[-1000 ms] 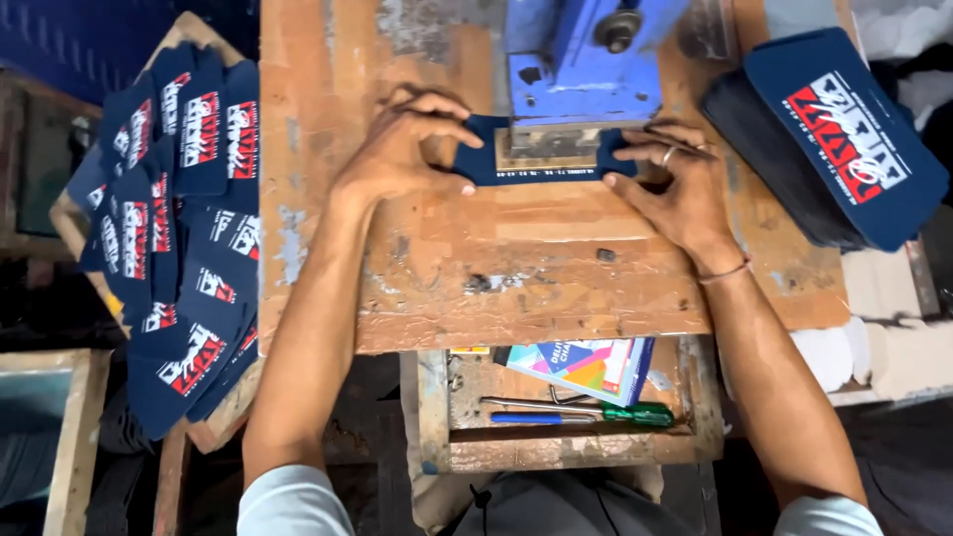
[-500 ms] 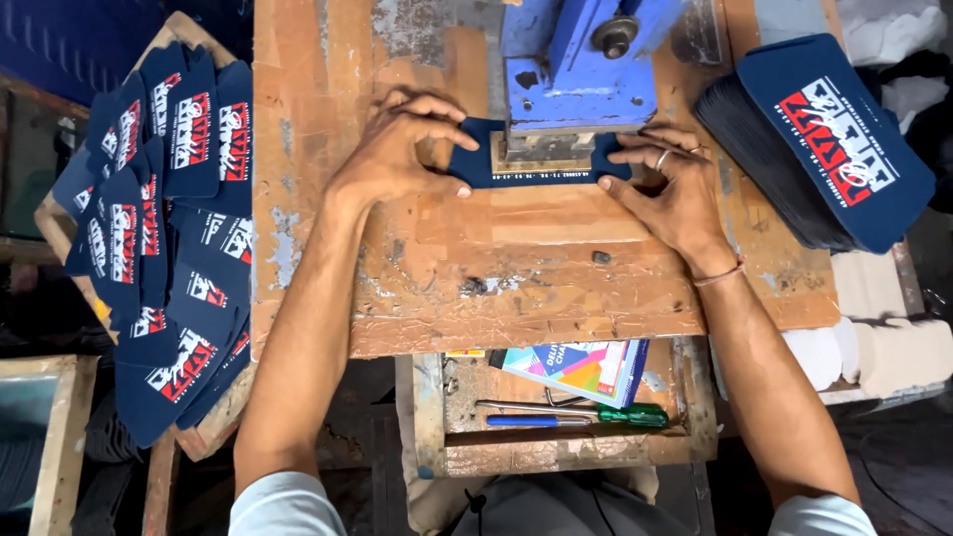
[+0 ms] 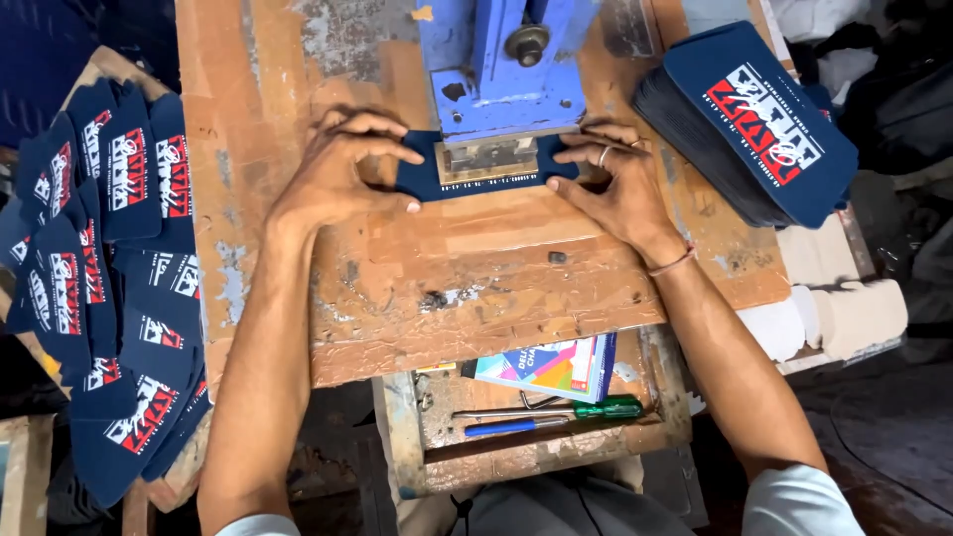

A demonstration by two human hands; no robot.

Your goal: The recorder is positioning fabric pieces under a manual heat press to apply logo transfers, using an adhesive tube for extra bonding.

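Hands press a dark blue card (image 3: 483,179) flat under the head of a blue press (image 3: 506,69) on a worn wooden tabletop (image 3: 476,288). Left hand (image 3: 338,174) pinches the card's left end, fingers curled over its edge and thumb at its lower corner; right hand (image 3: 611,184), wearing a ring, grips the card's right end the same way. The card's middle lies beneath the press's metal block, only its ends and near edge showing. Right of the press sits a neat stack of blue printed cards (image 3: 754,124) with red and white graphics. Left of the press, off the tabletop's edge, more printed cards (image 3: 109,288) lie fanned in overlapping rows. Below the press, in an open wooden tray (image 3: 536,452) under the tabletop's near edge, rest a colourful booklet (image 3: 546,367), a green-handled screwdriver (image 3: 566,409) and a blue pen (image 3: 516,427).
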